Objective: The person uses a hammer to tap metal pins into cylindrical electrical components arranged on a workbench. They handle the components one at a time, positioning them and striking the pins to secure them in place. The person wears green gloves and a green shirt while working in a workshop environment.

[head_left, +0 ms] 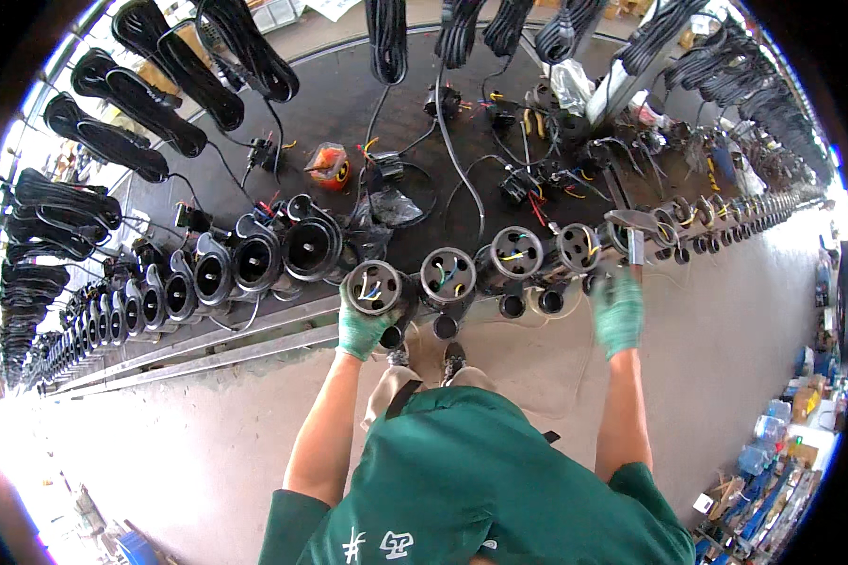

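My left hand, in a green glove, is closed around the side of a dark round motor housing with several openings in its face and white, yellow and blue wire ends coming through. To its right stands a similar housing with green and blue wires, and beyond it another housing with yellow wires. My right hand, also gloved and slightly blurred, is closed on the handle of a hammer. The hammer's head points away from me, above the row of housings and apart from the housing in my left hand.
A long dark workbench curves across the view, its metal rail along the near edge. Open black housings line its left side. Coiled black cables hang overhead. An orange-and-clear container and plastic bags lie on the bench.
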Tool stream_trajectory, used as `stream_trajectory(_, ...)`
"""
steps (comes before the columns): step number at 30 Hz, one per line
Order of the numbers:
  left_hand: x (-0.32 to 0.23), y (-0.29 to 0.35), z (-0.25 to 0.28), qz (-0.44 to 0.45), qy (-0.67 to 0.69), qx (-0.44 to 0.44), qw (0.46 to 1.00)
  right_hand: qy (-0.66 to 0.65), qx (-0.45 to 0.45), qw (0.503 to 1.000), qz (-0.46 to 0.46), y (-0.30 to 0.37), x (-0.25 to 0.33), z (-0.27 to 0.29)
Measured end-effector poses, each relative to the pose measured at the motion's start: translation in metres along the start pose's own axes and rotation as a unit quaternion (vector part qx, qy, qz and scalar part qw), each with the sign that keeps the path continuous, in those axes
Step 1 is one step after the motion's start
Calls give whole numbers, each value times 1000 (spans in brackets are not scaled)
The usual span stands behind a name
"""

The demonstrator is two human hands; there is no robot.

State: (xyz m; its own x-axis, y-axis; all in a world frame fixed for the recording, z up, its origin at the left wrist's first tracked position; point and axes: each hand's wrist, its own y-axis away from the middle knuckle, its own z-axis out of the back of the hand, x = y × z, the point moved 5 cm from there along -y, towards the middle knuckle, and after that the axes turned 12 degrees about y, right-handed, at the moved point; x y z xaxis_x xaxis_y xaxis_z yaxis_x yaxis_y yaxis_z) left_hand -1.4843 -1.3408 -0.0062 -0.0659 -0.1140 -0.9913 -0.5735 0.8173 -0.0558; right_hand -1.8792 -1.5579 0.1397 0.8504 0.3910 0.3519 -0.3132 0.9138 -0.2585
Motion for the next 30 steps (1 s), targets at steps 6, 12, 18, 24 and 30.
stream_trajectory(6,0,-34,-11,40,104,-13,994,-90,431,838,323,75,217,-92)
stream_trajectory(12,26,-76,-11,57,81,-25,995,18,474,842,256,91,265,-220)
stream_trajectory(18,41,-95,-5,154,49,-42,986,23,417,884,210,65,285,-199)
stream_trajectory(24,31,-99,-4,135,50,-14,990,21,384,901,200,69,287,-205)
stream_trajectory(30,30,-101,4,277,51,19,959,68,453,874,164,45,299,-196)
